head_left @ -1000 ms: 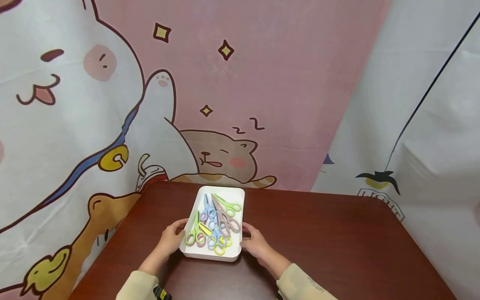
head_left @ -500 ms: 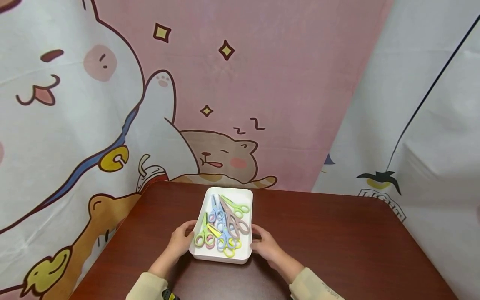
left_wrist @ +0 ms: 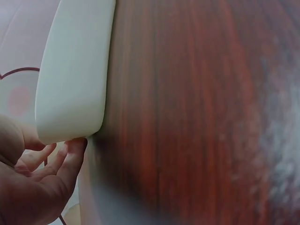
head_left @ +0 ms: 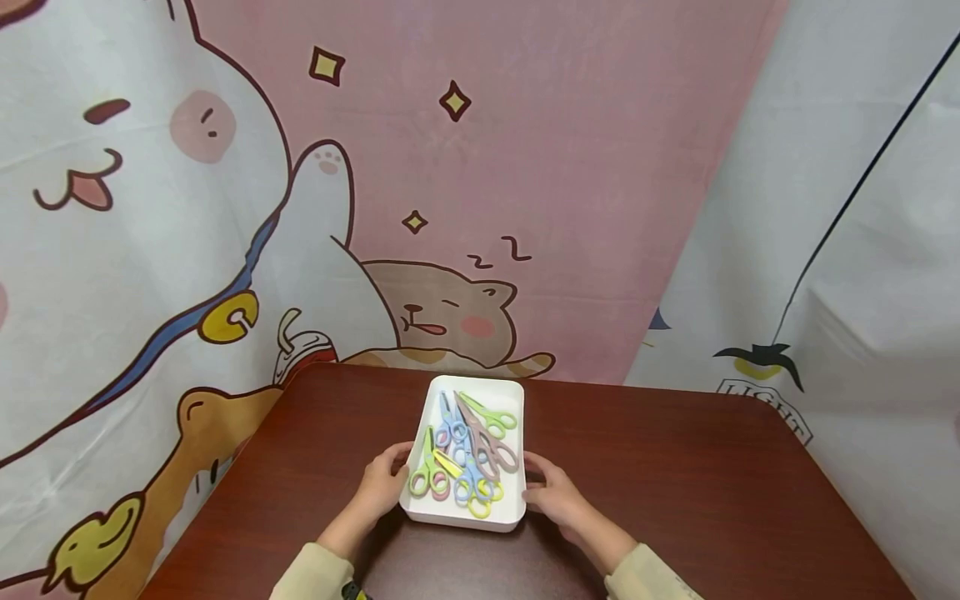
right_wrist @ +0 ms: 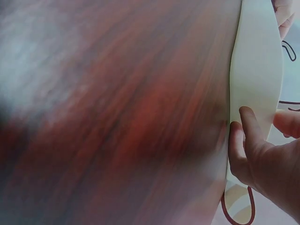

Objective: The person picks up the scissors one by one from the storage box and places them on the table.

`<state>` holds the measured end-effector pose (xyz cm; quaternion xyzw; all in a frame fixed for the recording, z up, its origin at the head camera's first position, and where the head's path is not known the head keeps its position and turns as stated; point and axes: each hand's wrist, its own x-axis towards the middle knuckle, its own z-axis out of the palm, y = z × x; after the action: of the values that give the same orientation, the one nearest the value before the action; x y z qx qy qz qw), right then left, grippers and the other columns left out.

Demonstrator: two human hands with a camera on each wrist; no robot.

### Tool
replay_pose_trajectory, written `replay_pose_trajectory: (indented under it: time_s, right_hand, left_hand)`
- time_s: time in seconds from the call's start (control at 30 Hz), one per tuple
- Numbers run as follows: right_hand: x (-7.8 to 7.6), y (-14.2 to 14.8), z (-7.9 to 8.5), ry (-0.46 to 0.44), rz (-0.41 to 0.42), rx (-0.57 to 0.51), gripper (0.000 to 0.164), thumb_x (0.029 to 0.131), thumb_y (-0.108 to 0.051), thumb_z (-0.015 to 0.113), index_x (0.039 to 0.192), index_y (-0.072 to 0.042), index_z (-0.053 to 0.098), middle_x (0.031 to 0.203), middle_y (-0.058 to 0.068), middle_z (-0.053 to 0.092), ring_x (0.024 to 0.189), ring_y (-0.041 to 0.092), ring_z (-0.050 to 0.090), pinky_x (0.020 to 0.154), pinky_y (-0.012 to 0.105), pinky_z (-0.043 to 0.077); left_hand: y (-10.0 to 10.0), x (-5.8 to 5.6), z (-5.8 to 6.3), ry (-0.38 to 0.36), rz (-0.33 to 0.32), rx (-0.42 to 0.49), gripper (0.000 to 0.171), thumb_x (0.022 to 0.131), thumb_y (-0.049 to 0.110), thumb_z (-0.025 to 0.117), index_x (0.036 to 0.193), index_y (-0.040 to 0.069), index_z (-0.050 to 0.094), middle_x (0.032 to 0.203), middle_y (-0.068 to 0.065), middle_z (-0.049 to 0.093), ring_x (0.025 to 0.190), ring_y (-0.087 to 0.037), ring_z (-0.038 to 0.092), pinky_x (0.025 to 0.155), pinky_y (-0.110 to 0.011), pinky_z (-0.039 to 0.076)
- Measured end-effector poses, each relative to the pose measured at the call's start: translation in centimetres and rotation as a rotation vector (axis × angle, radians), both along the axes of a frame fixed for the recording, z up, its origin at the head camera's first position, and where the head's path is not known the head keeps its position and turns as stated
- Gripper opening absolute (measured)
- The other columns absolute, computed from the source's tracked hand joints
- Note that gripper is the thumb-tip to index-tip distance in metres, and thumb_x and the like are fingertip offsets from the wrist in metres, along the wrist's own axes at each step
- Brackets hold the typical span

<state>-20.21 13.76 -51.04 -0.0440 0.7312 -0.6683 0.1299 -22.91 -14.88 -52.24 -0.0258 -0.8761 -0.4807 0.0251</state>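
Note:
A shallow white tray rests on the table, full of small scissors in pastel colours. Green scissors lie at its left, mauve scissors cross the middle, and blue scissors overlap others near the front. More green scissors lie at the back right. My left hand holds the tray's left side, its fingertips low on the wall in the left wrist view. On the right side my right hand grips, fingers against the outer wall and thumb at the rim.
The dark reddish-brown table stretches out to both sides and in front of the tray. A cloth printed with cartoon animals hangs right behind the table's far edge.
The tray with the scissors has slid steadily to the right across the table, both hands moving along with it. The scissors keep their places inside.

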Motion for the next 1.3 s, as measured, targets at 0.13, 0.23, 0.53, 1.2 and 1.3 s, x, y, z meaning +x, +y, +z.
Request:
replay_pose_trajectory:
  time_s: [0.13, 0.23, 0.53, 1.2, 1.3]
  right_hand:
    - [0.1, 0.4, 0.0, 0.002, -0.011, -0.004, 0.066, 0.078, 0.013, 0.049, 0.141, 0.012, 0.028, 0.135, 0.037, 0.036, 0.109, 0.039, 0.057, 0.081, 0.044, 0.054]
    - [0.1, 0.7, 0.0, 0.004, -0.018, -0.006, 0.066, 0.078, 0.014, 0.049, 0.140, 0.013, 0.028, 0.134, 0.037, 0.036, 0.109, 0.041, 0.057, 0.080, 0.045, 0.054]
    - [0.3, 2.0, 0.3, -0.020, -0.042, 0.048, 0.067, 0.077, 0.012, 0.050, 0.141, 0.011, 0.029, 0.134, 0.036, 0.038, 0.109, 0.040, 0.057, 0.079, 0.043, 0.055]
    - [0.7, 5.5, -0.1, -0.013, -0.020, 0.011, 0.066, 0.079, 0.013, 0.049, 0.141, 0.013, 0.027, 0.136, 0.039, 0.033, 0.113, 0.041, 0.055, 0.082, 0.045, 0.054]
    - [0.7, 5.9, -0.1, -0.010, -0.013, 0.005, 0.067, 0.078, 0.013, 0.048, 0.141, 0.013, 0.026, 0.137, 0.039, 0.032, 0.112, 0.041, 0.056, 0.082, 0.044, 0.054]
  left_hand:
    - [0.5, 0.1, 0.0, 0.005, -0.011, 0.001, 0.034, 0.090, -0.002, 0.053, 0.125, -0.001, 0.057, 0.106, -0.017, 0.065, 0.090, -0.023, 0.062, 0.074, -0.033, 0.050]
    - [0.8, 0.1, -0.1, 0.008, -0.014, 0.004, 0.035, 0.090, -0.002, 0.053, 0.125, 0.000, 0.057, 0.105, -0.017, 0.064, 0.088, -0.022, 0.061, 0.072, -0.032, 0.050]
    - [2.0, 0.1, -0.2, 0.028, -0.026, 0.004, 0.035, 0.089, -0.002, 0.053, 0.124, -0.001, 0.058, 0.105, -0.017, 0.065, 0.087, -0.021, 0.060, 0.073, -0.032, 0.049]
    - [5.2, 0.6, 0.1, 0.070, -0.059, 0.017, 0.035, 0.087, -0.004, 0.055, 0.122, -0.003, 0.058, 0.104, -0.018, 0.066, 0.086, -0.020, 0.061, 0.072, -0.027, 0.048]
    - [5.6, 0.7, 0.1, 0.056, -0.061, 0.027, 0.035, 0.088, -0.003, 0.054, 0.122, -0.002, 0.058, 0.104, -0.017, 0.066, 0.086, -0.019, 0.060, 0.071, -0.026, 0.048]
